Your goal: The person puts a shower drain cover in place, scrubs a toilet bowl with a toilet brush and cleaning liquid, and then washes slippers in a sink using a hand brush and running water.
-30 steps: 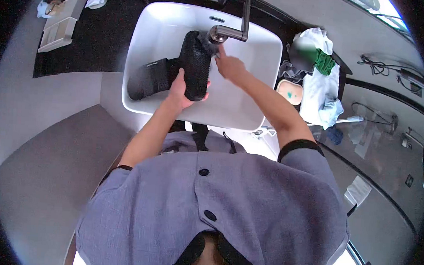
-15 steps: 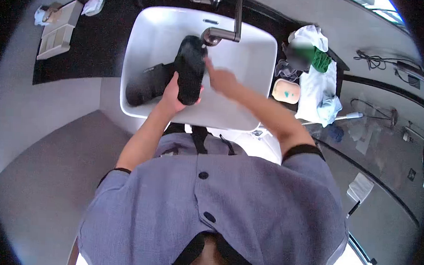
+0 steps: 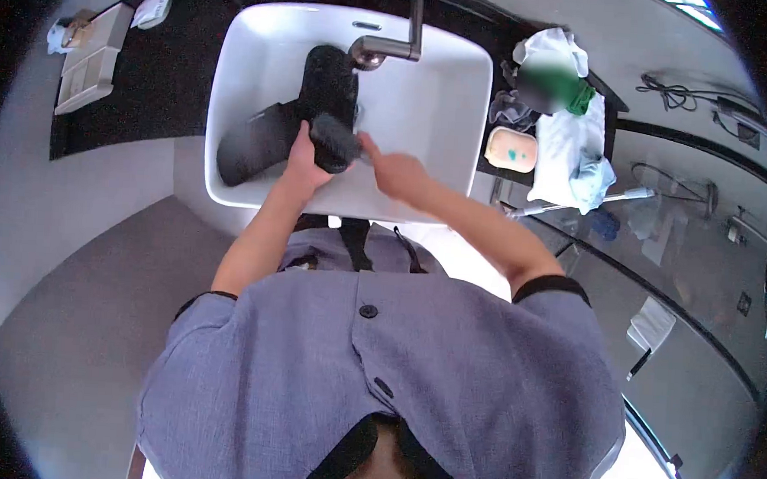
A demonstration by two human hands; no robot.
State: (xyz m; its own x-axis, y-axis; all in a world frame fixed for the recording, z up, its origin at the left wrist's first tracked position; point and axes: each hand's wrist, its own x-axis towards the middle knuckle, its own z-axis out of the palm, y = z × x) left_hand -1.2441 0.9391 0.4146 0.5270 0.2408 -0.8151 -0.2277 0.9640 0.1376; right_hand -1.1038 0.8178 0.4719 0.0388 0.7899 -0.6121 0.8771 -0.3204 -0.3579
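Observation:
My left hand (image 3: 305, 168) is closed around the near end of a black slipper (image 3: 330, 76), held over the white sink. A second black slipper (image 3: 254, 146) lies in the sink at the left, partly behind the held one. My right hand (image 3: 394, 171) is beside the near end of the held slipper, fingers curled and pressed towards its right edge. A dark grey rounded part shows between my hands; I cannot tell whether it belongs to the slipper. What my right fingers hold is hidden.
The white sink (image 3: 439, 177) has a metal faucet (image 3: 389, 47) reaching over it. Right of it are a soap dish (image 3: 511, 149), a green cloth (image 3: 582, 99) and a white towel (image 3: 556, 175). A white tray (image 3: 86, 81) stands on the dark counter at left.
Both hands have come slightly nearer to me. The held slipper has tilted, and the dark grey part now shows at its near end. My right hand has moved down along its right edge.

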